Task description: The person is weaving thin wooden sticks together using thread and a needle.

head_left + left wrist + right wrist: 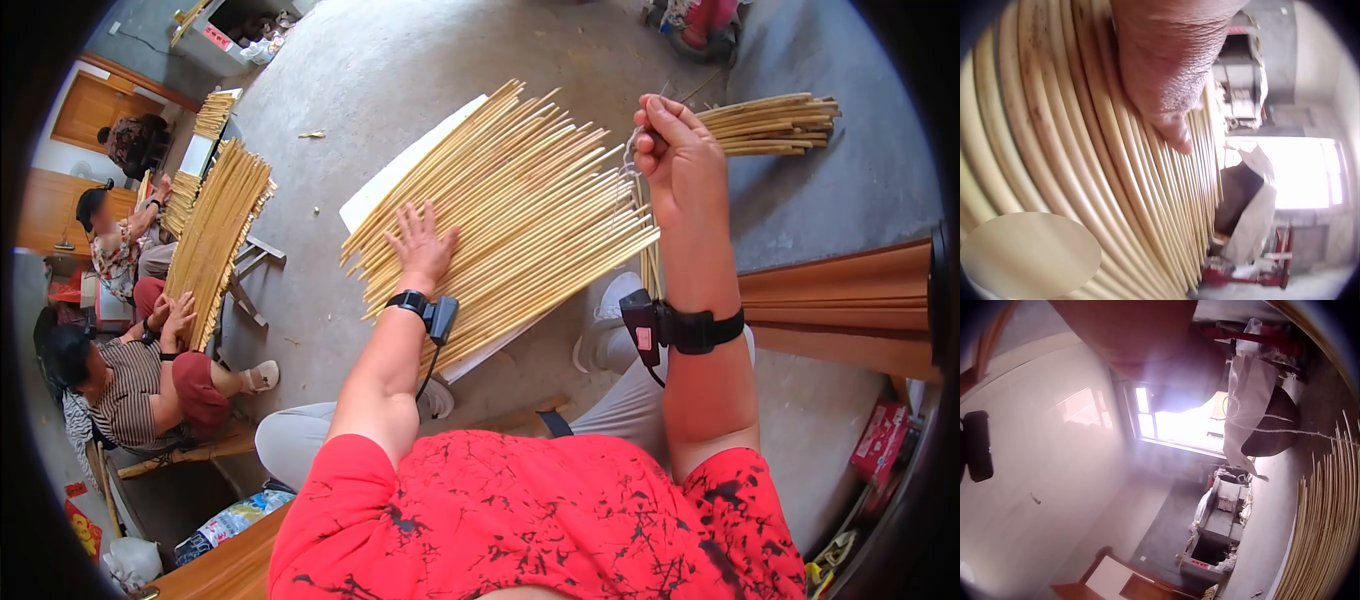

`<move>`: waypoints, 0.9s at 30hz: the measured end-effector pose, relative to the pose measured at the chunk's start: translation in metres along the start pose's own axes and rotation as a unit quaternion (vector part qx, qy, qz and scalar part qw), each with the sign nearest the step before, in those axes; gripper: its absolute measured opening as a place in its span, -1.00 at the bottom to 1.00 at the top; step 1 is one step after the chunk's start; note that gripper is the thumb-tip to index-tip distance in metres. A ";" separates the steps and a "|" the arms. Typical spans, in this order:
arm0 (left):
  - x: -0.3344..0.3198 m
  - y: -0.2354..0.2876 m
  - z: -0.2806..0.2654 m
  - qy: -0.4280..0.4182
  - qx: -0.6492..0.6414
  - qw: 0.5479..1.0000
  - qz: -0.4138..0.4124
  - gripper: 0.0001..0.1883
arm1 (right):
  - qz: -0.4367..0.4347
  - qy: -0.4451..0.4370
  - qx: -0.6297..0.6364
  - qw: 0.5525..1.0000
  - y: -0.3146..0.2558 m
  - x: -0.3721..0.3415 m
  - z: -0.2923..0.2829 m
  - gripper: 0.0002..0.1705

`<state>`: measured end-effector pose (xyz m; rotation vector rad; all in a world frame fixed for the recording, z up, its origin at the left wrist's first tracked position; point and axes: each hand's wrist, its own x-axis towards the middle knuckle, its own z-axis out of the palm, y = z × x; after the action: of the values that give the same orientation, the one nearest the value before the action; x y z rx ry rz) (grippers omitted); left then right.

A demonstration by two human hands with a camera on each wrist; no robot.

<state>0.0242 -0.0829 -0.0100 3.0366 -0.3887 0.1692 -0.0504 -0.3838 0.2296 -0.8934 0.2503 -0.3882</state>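
Note:
A row of long, pale yellow stalks [530,210] lies side by side, slanting across a white board [400,175] in front of me. My left hand [425,245] rests on the stalks, its fingers spread. In the left wrist view the thumb side of that hand [1166,75] lies against them. Raised beyond the stalks' right ends, my right hand [682,150] has its fingers curled in, thumb against the index finger, gripping a white string [630,155]. In the right wrist view the string [1297,431] runs loosely from the hand to the stalk ends.
Loose stalks [770,125] lie in a bundle behind my right hand. At the left, a person in a striped top [135,385] touches another stalk mat [220,230] on a stand; other people sit beyond. A brown wooden panel [840,295] stands at right, near a red box [880,440].

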 end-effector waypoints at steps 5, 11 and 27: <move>0.005 -0.022 0.002 -0.025 0.042 0.998 -0.042 -0.24 | 0.010 -0.004 -0.018 1.000 0.001 -0.001 0.004 -0.91; 0.004 -0.025 -0.004 -0.032 0.029 0.998 -0.055 -0.23 | 0.018 -0.019 -0.038 0.999 0.007 -0.001 0.008 -0.90; -0.165 0.041 -0.022 -0.041 0.028 0.926 0.375 -0.36 | 0.017 -0.003 -0.013 1.000 0.009 0.003 0.002 -0.91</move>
<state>-0.1473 -0.0798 -0.0052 2.7722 -1.5523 0.0885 -0.0451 -0.3782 0.2237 -0.9152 0.2655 -0.3522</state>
